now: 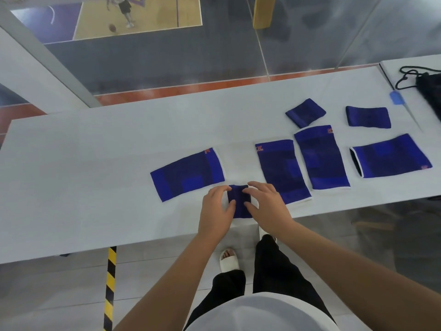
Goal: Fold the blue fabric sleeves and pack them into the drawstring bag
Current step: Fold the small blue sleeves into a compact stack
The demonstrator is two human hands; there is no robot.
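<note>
Left hand (pixel 216 209) and right hand (pixel 268 206), fingers (pixel 257 186) grasping the small sleeve (pixel 238 203) by its edges, press it to the bench (pixel 95 175) (probably squaring the fold); drawstring bag (pixel 429 91) waits well apart.

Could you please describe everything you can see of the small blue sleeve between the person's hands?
The small blue sleeve is dark blue, knit-looking fabric, a rectangle lying flat near the front edge of the white table. The left hand and right hand pinch its left and right sides, covering both edges.
</note>
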